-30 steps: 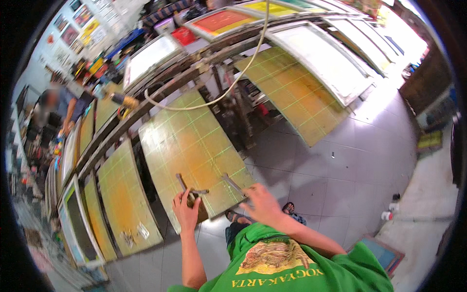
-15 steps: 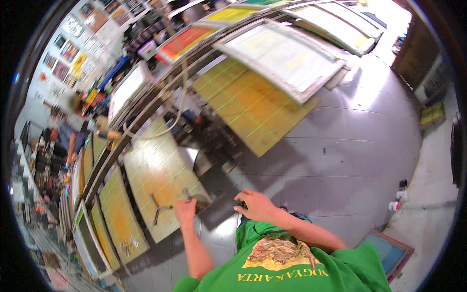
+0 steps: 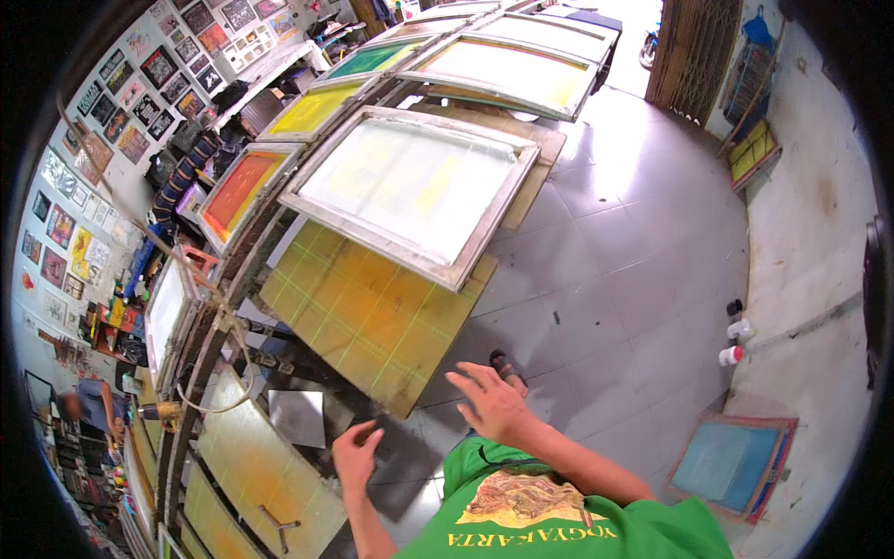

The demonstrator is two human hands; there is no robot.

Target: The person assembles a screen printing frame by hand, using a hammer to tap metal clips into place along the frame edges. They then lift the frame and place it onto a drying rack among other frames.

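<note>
My left hand [image 3: 356, 456] hangs empty over the floor, thumb and fingers apart, right of a greenish printing board [image 3: 247, 438]. A Y-shaped metal wrench [image 3: 277, 527] lies on that board's near end. My right hand [image 3: 494, 402] is raised in front of my shirt, fingers spread and holding nothing. Ahead of both hands, an orange-stained board [image 3: 358, 312] with green grid lines juts from the press. Above that board sits a wooden-framed printing screen [image 3: 410, 186] with white mesh. Neither hand touches the boards.
More framed screens, including an orange one [image 3: 240, 194] and a yellow one [image 3: 315, 107], curve away along the press. A cable [image 3: 244, 373] loops beside a heat gun [image 3: 160, 412]. Blue screens [image 3: 731, 464] lean at the right wall. Another person [image 3: 101, 401] stands far left.
The view has swung right, toward the orange-stained board. My left hand has come off the board with the wrench, and its fingers have opened. My right hand's fingers have spread.
</note>
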